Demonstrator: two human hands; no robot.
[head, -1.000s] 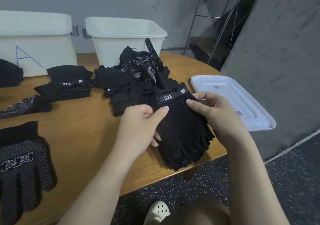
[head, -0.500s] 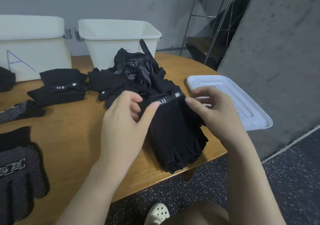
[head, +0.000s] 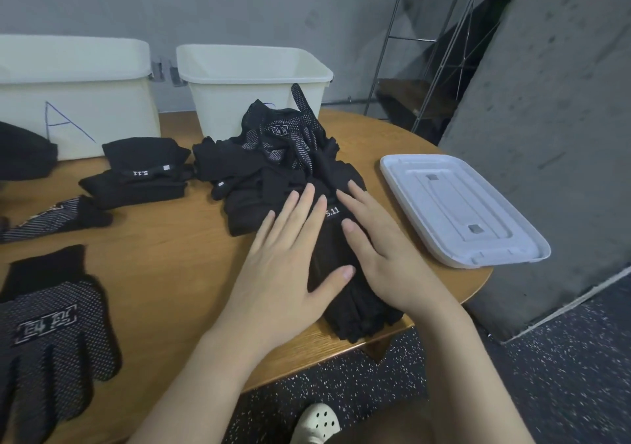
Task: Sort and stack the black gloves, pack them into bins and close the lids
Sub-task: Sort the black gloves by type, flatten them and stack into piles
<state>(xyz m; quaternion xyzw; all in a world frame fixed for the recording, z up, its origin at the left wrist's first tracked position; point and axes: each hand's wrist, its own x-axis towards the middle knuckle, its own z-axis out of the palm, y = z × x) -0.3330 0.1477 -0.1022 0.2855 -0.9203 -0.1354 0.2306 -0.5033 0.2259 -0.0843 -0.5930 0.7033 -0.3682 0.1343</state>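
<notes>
Black knitted fingerless gloves with a white "5.11" cuff tag [head: 345, 272] lie stacked at the round wooden table's [head: 164, 272] near edge; your left hand [head: 290, 262] and right hand [head: 382, 249] press flat on them, fingers straight, gripping nothing; a white plastic lid [head: 461, 207] lies just beside.

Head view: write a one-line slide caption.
Left hand and right hand press flat on a stack of black gloves at the table edge.
</notes>
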